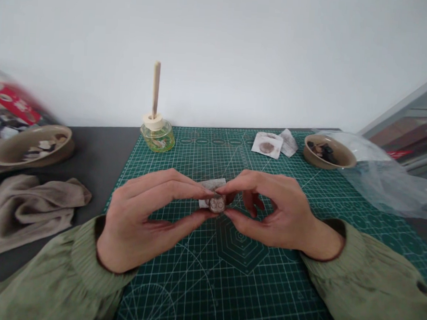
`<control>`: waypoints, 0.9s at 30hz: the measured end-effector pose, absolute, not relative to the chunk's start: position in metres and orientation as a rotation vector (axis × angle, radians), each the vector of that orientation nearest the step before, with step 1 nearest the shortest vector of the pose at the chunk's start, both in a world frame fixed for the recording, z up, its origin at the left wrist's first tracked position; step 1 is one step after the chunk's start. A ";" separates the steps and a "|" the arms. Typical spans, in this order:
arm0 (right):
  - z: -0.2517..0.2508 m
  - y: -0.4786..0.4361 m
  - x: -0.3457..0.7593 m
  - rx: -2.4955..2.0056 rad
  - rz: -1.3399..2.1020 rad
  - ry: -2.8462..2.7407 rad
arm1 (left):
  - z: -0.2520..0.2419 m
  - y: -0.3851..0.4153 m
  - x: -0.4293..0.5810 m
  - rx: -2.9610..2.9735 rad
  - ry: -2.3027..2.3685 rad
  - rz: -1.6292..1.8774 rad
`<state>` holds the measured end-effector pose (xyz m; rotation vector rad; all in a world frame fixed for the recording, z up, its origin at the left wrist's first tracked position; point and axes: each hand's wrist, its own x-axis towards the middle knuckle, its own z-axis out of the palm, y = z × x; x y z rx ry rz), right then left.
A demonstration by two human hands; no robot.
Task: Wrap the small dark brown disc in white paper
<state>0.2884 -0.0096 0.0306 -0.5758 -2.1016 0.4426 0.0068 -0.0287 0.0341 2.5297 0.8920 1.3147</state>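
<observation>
Two hands: our left hand (pixel 148 214) and right hand (pixel 272 207) pinch one round metal disc (pixel 217 204) between nearly closed fingers (pixel 183 186), white paper strip (pixel 212 183) still on it, above the green cutting mat (pixel 191 294); one stained paper square (pixel 267 145) lies beyond.

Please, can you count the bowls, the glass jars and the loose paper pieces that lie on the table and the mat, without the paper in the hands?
Ceramic bowls: 2
Glass jars: 1
Paper pieces: 2
Total: 5
</observation>
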 end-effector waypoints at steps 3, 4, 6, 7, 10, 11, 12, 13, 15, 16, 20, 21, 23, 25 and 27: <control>0.030 -0.009 0.289 -0.559 0.440 -2.086 | 0.034 -0.029 0.007 2.534 0.871 1.315; 0.030 -0.009 0.289 -0.552 0.440 -2.081 | 0.034 -0.029 0.007 2.534 0.866 1.319; 0.030 -0.009 0.289 -0.550 0.456 -2.072 | 0.034 -0.029 0.007 2.527 0.870 1.323; 0.030 -0.010 0.289 -0.555 0.467 -2.071 | 0.034 -0.029 0.007 2.521 0.871 1.322; 0.032 -0.011 0.289 -0.561 0.478 -2.078 | 0.035 -0.030 0.006 2.494 0.862 1.306; 0.032 -0.012 0.290 -0.559 0.466 -2.085 | 0.036 -0.031 0.006 2.488 0.850 1.306; 0.033 -0.013 0.290 -0.554 0.449 -2.093 | 0.037 -0.032 0.005 2.485 0.842 1.295; 0.034 -0.014 0.291 -0.542 0.429 -2.101 | 0.040 -0.034 0.004 2.491 0.828 1.274; 0.035 -0.016 0.292 -0.518 0.382 -2.129 | 0.046 -0.037 0.000 2.505 0.809 1.186; 0.036 -0.018 0.292 -0.507 0.352 -2.150 | 0.050 -0.038 -0.002 2.515 0.780 1.155; 0.039 -0.031 0.293 -0.561 0.171 -2.215 | 0.060 -0.037 -0.009 2.459 0.654 1.093; 0.039 -0.035 0.293 -0.584 0.134 -2.223 | 0.059 -0.035 -0.009 2.442 0.606 1.090; 0.037 -0.042 0.292 -0.626 0.084 -2.207 | 0.056 -0.034 -0.009 2.402 0.555 1.108; 0.035 -0.047 0.291 -0.649 0.059 -2.170 | 0.049 -0.036 -0.010 2.376 0.569 1.121; 0.034 -0.049 0.290 -0.661 0.053 -2.148 | 0.041 -0.041 -0.011 2.389 0.604 1.077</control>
